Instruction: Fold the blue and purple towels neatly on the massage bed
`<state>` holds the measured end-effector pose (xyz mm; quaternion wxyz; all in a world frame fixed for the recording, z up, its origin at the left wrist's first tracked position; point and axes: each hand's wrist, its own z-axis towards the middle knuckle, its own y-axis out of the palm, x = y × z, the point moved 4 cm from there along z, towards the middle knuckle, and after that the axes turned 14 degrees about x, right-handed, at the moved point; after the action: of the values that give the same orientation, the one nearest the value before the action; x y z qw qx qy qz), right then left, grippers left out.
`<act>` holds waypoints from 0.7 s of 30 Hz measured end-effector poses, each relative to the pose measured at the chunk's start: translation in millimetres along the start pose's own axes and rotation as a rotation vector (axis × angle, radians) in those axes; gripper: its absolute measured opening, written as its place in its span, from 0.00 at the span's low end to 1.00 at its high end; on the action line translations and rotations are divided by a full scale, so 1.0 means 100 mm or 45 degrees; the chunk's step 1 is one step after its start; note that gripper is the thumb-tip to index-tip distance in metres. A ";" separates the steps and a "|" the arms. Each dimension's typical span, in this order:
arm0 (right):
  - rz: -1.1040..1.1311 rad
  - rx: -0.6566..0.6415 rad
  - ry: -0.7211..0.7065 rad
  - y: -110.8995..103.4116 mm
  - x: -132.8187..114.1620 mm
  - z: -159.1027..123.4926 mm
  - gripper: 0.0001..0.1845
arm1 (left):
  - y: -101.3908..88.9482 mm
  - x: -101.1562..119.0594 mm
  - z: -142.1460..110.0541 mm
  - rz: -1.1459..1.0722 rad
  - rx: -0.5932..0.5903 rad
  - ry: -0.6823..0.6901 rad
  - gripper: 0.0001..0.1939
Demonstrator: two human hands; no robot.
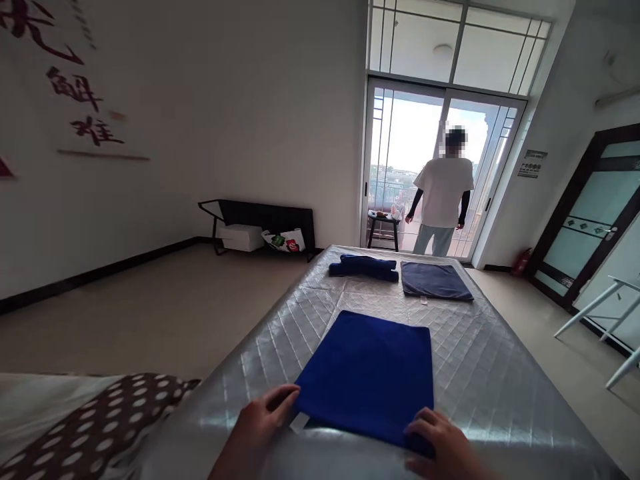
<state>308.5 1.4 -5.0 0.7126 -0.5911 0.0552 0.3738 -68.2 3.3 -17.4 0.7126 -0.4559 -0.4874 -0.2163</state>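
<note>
A bright blue square cloth (375,373) lies flat on the silver quilted mattress (270,353), with a white tag (299,423) showing at its near left corner. Pinched at that corner, the fingers of my left hand (267,413) are closed on the fabric edge. My right hand (437,440) has its fingers curled over the near right corner; the fingertips are partly hidden against the cloth. Farther up the mattress lie a rolled or folded dark blue cloth (363,267) and a flat greyish-blue square cloth (435,280), both apart from my hands.
A brown polka-dot fabric (90,427) lies at the lower left. A person (444,193) stands beyond the mattress by the glass sliding doors, near a small stool (384,223). A black rack with a white box (241,237) stands by the wall; a white-legged stand (595,310) is at right.
</note>
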 end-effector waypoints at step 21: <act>0.131 0.781 -0.224 -1.21 -0.24 -0.29 0.13 | -0.46 1.05 -0.25 0.034 0.342 0.663 0.25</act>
<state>374.0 -37.7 95.5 0.8397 -0.3106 0.1334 0.4251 -45.5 -26.3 93.7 0.8705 -0.2929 -0.3062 -0.2502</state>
